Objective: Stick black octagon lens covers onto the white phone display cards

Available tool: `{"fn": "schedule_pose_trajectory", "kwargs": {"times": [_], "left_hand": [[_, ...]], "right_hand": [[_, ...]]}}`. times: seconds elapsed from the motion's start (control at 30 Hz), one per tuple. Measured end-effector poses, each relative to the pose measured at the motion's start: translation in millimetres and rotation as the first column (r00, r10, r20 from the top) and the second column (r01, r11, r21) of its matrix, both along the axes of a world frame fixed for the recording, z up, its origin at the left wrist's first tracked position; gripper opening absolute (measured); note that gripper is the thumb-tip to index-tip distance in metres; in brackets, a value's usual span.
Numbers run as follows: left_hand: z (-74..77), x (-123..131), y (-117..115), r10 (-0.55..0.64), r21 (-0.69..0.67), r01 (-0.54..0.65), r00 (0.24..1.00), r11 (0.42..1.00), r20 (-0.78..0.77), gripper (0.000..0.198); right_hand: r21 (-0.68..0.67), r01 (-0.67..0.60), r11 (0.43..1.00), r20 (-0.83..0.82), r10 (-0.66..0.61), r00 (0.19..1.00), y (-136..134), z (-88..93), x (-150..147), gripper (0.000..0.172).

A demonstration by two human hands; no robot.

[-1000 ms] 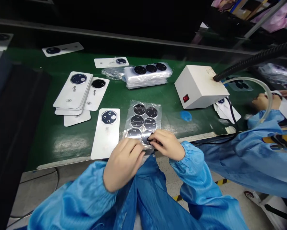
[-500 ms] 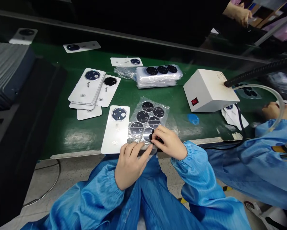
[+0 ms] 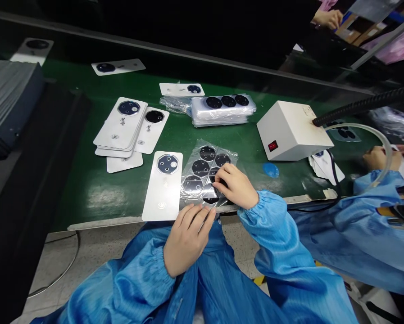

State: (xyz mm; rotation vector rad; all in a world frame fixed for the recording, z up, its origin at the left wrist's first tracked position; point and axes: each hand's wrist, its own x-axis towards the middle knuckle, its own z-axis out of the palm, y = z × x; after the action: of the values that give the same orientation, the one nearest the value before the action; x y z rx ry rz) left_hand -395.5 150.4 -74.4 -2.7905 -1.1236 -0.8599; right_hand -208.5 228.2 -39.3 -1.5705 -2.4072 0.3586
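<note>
Left hand [image 3: 188, 238] spread at the bench edge, fingertips by the near rim of the clear sheet [image 3: 206, 183]; right hand [image 3: 235, 184] over the sheet's right column, thumb and forefinger curled together at a black disc [image 3: 213, 173], can't tell if they pinch it; step looks like working at that disc; calls for a steady sheet and light fingertips; white panel [image 3: 161, 193] just left; panel stack [image 3: 119, 128], white box [image 3: 286, 135] beyond.
</note>
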Motion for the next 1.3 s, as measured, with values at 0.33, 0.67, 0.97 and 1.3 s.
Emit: {"fn": "schedule_pose_trajectory", "kwargs": {"times": [0.33,0.67,0.97,1.3], "left_hand": [[4.4,20.7,4.2,-0.015,-0.094,0.005,0.994,0.996,-0.107,0.042],[7.3,19.7,3.2,-0.002,-0.167,-0.021,0.991,0.986,-0.137,0.041],[7.5,5.3,1.8,0.017,-0.083,-0.029,0.990,0.996,-0.142,0.047],[14.1,-11.4,19.4,0.056,-0.013,-0.058,0.992,0.998,-0.110,0.045]], "right_hand": [[0.021,0.094,0.995,0.076,-0.095,0.993,10.5,-1.8,20.8,0.010],[-0.074,-0.173,0.982,0.000,0.174,0.985,6.6,12.3,2.6,0.024],[-0.096,-0.173,0.980,0.081,0.181,0.980,18.0,5.8,-10.0,0.017],[-0.061,-0.177,0.982,0.068,0.180,0.981,21.6,2.0,-5.8,0.016]]}}
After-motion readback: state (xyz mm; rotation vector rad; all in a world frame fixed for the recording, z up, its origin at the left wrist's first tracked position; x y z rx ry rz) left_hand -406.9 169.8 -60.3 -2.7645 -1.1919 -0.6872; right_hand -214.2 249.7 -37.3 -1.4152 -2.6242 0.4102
